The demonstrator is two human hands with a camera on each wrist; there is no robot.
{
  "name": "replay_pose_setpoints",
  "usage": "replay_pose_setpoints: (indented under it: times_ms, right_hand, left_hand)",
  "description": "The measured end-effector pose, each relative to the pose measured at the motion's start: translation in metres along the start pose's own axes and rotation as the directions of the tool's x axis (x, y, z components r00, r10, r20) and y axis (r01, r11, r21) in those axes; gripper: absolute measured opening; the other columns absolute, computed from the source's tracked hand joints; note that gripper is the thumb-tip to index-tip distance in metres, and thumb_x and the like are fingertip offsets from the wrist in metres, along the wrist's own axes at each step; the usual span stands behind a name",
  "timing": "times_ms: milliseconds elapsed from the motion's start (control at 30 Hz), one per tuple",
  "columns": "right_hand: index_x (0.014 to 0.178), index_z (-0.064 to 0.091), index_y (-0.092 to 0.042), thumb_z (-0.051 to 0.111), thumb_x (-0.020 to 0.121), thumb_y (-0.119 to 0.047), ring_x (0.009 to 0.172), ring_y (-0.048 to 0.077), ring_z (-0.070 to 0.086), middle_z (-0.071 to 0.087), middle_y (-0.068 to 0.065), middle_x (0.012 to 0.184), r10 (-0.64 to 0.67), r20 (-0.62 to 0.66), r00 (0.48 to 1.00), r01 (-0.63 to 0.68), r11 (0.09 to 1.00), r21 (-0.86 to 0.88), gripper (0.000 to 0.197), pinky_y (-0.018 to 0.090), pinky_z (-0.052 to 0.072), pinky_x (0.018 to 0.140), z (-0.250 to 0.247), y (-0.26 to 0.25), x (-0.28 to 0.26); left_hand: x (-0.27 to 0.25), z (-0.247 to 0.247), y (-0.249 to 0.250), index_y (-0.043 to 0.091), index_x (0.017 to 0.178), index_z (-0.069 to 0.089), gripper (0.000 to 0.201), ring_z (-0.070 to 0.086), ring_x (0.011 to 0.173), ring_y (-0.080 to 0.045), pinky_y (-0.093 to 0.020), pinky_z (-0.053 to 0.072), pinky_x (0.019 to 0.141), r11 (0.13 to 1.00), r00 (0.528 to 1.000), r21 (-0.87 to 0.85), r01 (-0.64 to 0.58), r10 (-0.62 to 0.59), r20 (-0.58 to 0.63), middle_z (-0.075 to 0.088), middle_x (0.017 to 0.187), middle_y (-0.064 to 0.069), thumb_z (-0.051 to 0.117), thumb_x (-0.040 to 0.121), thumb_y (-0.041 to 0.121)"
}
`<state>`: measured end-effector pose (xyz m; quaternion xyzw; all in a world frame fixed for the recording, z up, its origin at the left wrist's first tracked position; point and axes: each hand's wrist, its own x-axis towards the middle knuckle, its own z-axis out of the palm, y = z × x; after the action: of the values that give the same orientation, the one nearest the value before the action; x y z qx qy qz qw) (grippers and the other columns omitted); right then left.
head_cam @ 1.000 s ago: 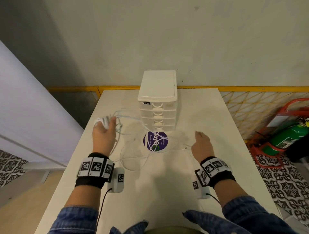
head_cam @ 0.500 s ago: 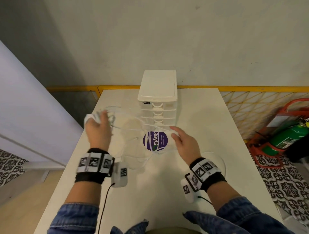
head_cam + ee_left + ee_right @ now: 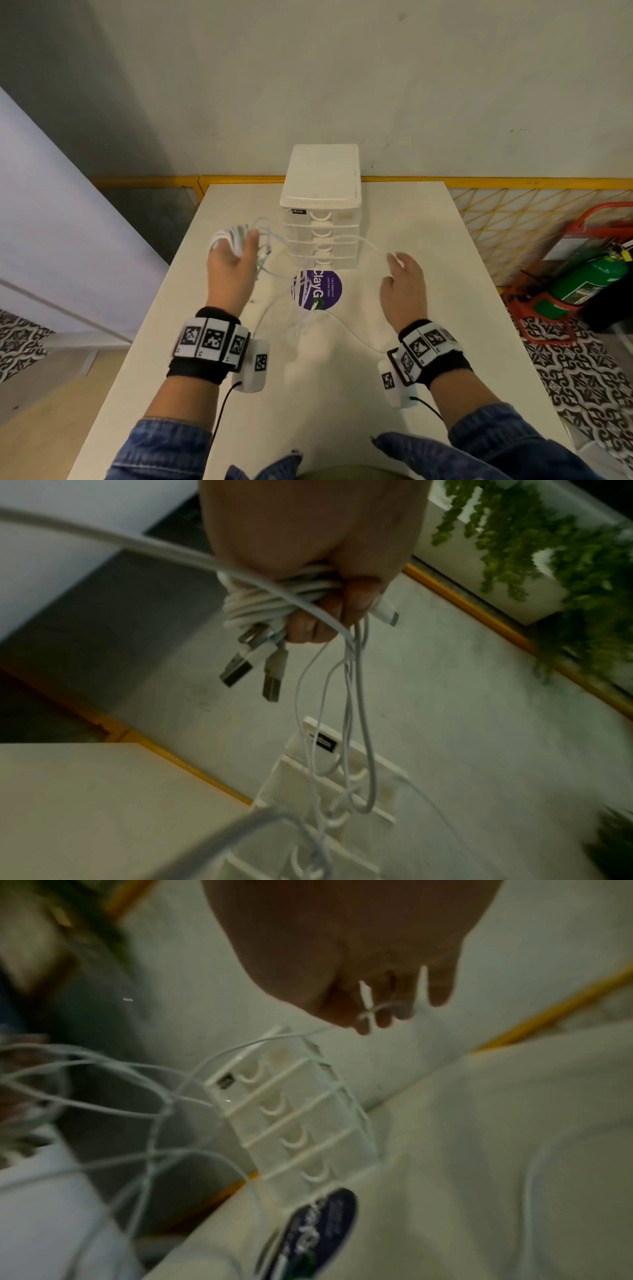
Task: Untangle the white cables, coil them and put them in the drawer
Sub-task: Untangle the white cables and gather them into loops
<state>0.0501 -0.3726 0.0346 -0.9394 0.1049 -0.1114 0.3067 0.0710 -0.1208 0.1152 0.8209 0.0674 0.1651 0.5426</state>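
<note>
So: white table [image 3: 342, 377] carries a white drawer unit [image 3: 322, 205] at its far middle, four clear drawers stacked, all pushed in. Round purple sticker [image 3: 325, 289] lies on the tabletop right in front of the unit. Green fire extinguisher [image 3: 582, 284] stands on the patterned floor off the table's right side.

White cables [image 3: 274, 260] form a loose tangle between both hands, in front of the unit and trailing over the sticker toward the near side. Left hand [image 3: 233, 270] is raised left of the unit, fingers curled tight round a coiled bundle of cable [image 3: 274, 599]; in the left wrist view two USB plugs [image 3: 253, 669] hang below the fist, and thin loops dangle down in front of the drawers. Right hand [image 3: 404, 291] sits right of the unit, fingertips [image 3: 366, 1023] pinched together on a thin cable strand [image 3: 260, 1042] that runs left toward the tangle. Right wrist view is blurred, exact finger hold hard to tell beyond that.
</note>
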Motion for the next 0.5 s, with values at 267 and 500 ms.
replay_pose_setpoints:
  times_ms: [267, 500]
  right_hand:
    - [0.138, 0.042, -0.018, 0.032, 0.090, -0.057, 0.142, 0.025, 0.021, 0.032, 0.007, 0.150, -0.510, -0.041, 0.859, 0.486, 0.839, -0.245, 0.063, 0.048, 0.005, 0.116, 0.000, -0.068, -0.004]
    - [0.105, 0.069, -0.025, 0.073, 0.077, -0.032, 0.083, 0.023, 0.059, 0.064, -0.004, 0.080, -0.506, -0.130, 0.853, 0.444, 0.834, -0.327, 0.029, 0.050, 0.033, 0.102, -0.010, -0.050, 0.008]
  left_hand:
    - [-0.019, 0.028, 0.010, -0.004, 0.074, 0.049, 0.070, 0.051, 0.060, -0.023, -0.057, 0.052, 0.062, 0.996, 0.992, -0.084, -0.003, 0.014, 0.129, 0.054, 0.069, -0.029, 0.055, 0.077, 0.066]
    - [-0.019, 0.025, 0.013, 0.010, 0.077, 0.045, 0.040, 0.048, 0.058, -0.019, -0.040, 0.046, 0.058, 0.979, 0.985, -0.173, 0.103, -0.076, 0.155, 0.049, 0.065, -0.012, 0.061, 0.088, 0.045]
